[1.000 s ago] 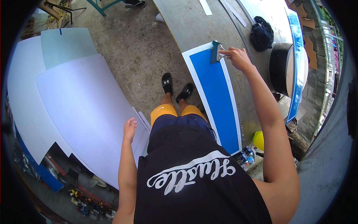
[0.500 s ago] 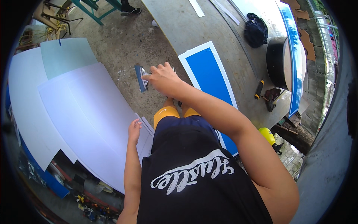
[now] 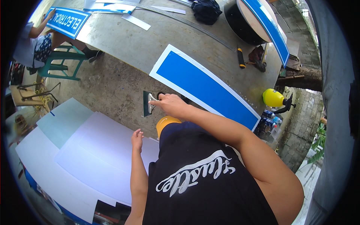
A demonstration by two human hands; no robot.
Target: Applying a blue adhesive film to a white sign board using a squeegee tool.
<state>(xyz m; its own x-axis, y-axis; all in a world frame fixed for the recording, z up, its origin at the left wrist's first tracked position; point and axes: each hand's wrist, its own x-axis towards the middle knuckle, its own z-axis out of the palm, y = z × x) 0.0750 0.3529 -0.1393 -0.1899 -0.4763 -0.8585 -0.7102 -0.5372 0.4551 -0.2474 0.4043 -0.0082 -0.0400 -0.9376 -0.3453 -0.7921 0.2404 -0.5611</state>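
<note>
My right hand (image 3: pixel 170 105) reaches across my body and grips a dark green squeegee (image 3: pixel 146 104) by its pale handle, holding it above the concrete floor. To its right lies a long blue panel with a white border (image 3: pixel 204 86) on the grey table. My left hand (image 3: pixel 137 138) rests with fingers loosely apart on the edge of a large white sheet (image 3: pixel 101 157) at my lower left, holding nothing.
More white and pale sheets (image 3: pixel 62 122) are stacked at the left. A seated person (image 3: pixel 35 41) works on a blue sign (image 3: pixel 67 20) at the top left beside a green stool (image 3: pixel 63 62). A black bag (image 3: pixel 206 10), yellow-black knife (image 3: pixel 240 57) and yellow helmet (image 3: pixel 273 97) lie around.
My right hand has carried the squeegee from the far end of the blue panel leftward, across my body, toward the white sheets. The view has shifted up, showing the seated person.
</note>
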